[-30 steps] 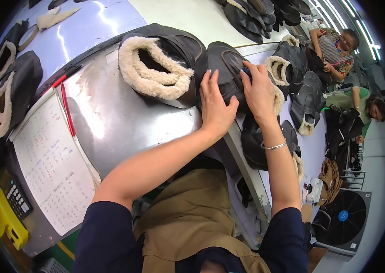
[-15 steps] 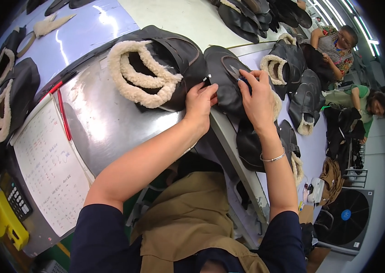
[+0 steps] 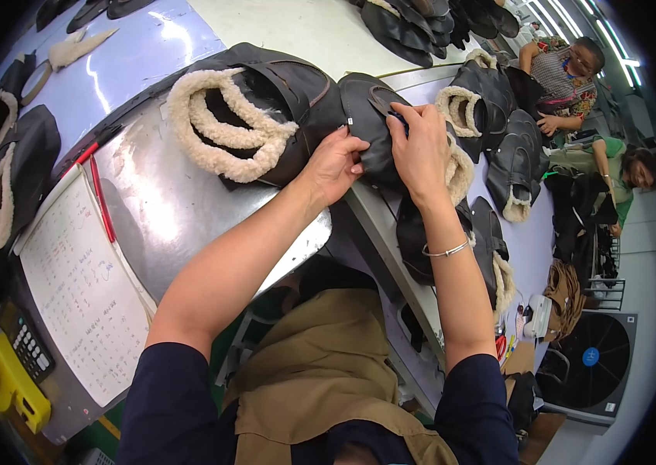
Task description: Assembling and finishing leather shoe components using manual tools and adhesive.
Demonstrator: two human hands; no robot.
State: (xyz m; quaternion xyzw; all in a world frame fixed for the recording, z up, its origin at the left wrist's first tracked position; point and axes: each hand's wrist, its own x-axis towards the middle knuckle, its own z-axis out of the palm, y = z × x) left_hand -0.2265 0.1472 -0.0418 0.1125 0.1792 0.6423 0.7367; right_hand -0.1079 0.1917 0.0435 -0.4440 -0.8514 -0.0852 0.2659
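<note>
A shiny grey metal desk [image 3: 150,209] stands beside a pale lavender desk [image 3: 533,232], with a dark gap showing by the grey desk's near right corner. A black leather shoe with a cream fleece collar [image 3: 289,85] lies along the grey desk's far edge; a forearm or elbow catching it could push it against its neighbour.

That neighbour, a smooth black leather shoe with brown stitching [image 3: 367,143], is between the hands at the grey desk's right edge. Its support underneath is hidden; a weak hold could let it twist or slip toward the gap. The right hand's [image 3: 421,147] thumb and index finger pinch a small dark-blue object [image 3: 400,121], mostly hidden; should it have a hard tip, a skid might scratch the leather. The left hand [image 3: 336,164] has half-curled fingers at the shoe's near edge; whether they grip it I cannot tell.

As for markings, a round black fan [image 3: 591,356] beyond the lavender desk bears a pale mark on its blue hub. White paper [image 3: 84,287] along the grey desk's left side carries handwritten rows, too small to read reliably. A tiny white tag [image 3: 350,122] on the shoe shows no legible writing.
</note>
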